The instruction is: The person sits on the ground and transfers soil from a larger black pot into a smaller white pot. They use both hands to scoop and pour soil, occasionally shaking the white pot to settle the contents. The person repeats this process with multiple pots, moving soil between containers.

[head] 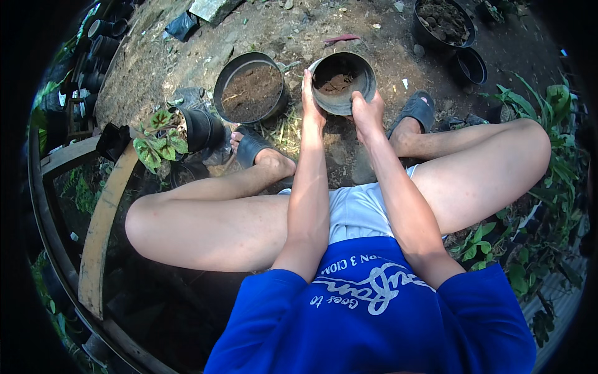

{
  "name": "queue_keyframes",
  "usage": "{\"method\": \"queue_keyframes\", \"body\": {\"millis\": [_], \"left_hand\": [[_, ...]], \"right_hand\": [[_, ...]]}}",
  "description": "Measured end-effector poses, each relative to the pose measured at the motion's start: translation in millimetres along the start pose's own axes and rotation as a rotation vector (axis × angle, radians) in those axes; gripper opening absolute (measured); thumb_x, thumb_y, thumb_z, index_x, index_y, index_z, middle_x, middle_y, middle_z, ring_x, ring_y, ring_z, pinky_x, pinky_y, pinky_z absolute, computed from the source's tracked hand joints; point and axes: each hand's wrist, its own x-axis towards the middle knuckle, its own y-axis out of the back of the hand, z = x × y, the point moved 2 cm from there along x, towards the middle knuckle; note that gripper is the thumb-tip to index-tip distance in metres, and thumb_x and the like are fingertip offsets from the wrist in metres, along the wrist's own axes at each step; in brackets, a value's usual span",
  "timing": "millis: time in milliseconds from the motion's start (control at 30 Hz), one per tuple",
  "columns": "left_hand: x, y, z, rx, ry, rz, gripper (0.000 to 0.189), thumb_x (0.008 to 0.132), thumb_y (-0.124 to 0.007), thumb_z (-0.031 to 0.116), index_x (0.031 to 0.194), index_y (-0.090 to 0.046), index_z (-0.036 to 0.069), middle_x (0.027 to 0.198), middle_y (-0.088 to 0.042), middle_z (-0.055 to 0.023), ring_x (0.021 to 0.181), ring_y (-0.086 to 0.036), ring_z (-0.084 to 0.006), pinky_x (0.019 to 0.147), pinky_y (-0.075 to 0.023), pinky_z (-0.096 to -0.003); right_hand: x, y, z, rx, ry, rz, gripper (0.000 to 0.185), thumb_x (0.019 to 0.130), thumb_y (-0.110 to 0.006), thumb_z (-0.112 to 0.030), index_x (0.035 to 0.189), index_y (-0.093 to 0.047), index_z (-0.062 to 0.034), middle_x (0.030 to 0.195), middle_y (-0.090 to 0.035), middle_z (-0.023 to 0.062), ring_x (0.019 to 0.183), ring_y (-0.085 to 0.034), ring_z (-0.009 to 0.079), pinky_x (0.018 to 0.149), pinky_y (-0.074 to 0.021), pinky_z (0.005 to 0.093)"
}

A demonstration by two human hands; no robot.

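Both hands hold a round black plastic plant pot [343, 100] in front of me, its mouth facing up toward the camera. A little brown soil [337, 83] lies at the bottom of it. My left hand [312, 100] grips the pot's left side, fingers along the outer wall. On the near right side, my right hand [367, 112] has its thumb over the rim; its other fingers are mostly hidden beneath. Just left of my left hand, a wider black basin [285, 100] with brown soil [253, 92] in it stands on the dirt ground.
A black pot [203, 128] lies tipped beside a leafy plant [161, 145] at left. At upper right are a black pot of dark clods [444, 23] and another black pot [469, 65]. A wooden plank [105, 233] runs along my left; green plants [558, 140] grow at right.
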Motion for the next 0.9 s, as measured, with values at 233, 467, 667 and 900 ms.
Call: {"method": "queue_keyframes", "body": {"millis": [233, 467, 667, 900], "left_hand": [[5, 8, -4, 0.04, -0.022, -0.014, 0.058, 0.109, -0.053, 0.055, 0.144, -0.061, 0.01, 0.137, -0.069, -0.0107, 0.123, -0.067, -0.0266, 0.106, -0.0543, -0.0443], [4, 7, -4, 0.075, -0.023, 0.001, 0.056, 0.11, -0.051, 0.053, 0.144, -0.061, 0.01, 0.138, -0.069, -0.0093, 0.125, -0.067, -0.0249, 0.107, -0.0537, -0.043], [6, 9, -4, 0.037, -0.038, -0.032, 0.054, 0.112, -0.044, 0.051, 0.144, -0.06, 0.011, 0.139, -0.068, -0.0072, 0.125, -0.066, -0.0236, 0.107, -0.053, -0.0413], [2, 3, 10, 0.112, -0.006, 0.028, 0.062, 0.11, -0.046, 0.059, 0.142, -0.06, 0.008, 0.128, -0.071, -0.0083, 0.114, -0.066, -0.0222, 0.095, -0.0499, -0.039]], "right_hand": [[-2, 0, -5, 0.078, -0.099, 0.01, 0.046, 0.091, -0.049, 0.007, 0.135, -0.061, 0.0009, 0.121, -0.07, 0.0169, 0.104, -0.073, 0.0281, 0.082, -0.0664, 0.0422], [-8, -1, -14, 0.101, -0.185, -0.035, 0.04, 0.098, -0.047, 0.003, 0.138, -0.052, -0.0006, 0.123, -0.068, 0.0213, 0.093, -0.078, 0.0348, 0.074, -0.0719, 0.0439], [-8, 0, -21, 0.194, -0.379, -0.197, 0.034, 0.106, -0.047, -0.01, 0.14, -0.041, -0.0092, 0.118, -0.067, 0.0192, 0.094, -0.078, 0.0345, 0.061, -0.0694, 0.0392], [8, 8, -27, 0.696, -0.431, -0.361, 0.03, 0.111, -0.055, -0.029, 0.132, -0.046, -0.0087, 0.127, -0.062, 0.024, 0.1, -0.075, 0.0446, 0.083, -0.0702, 0.0415]]}}
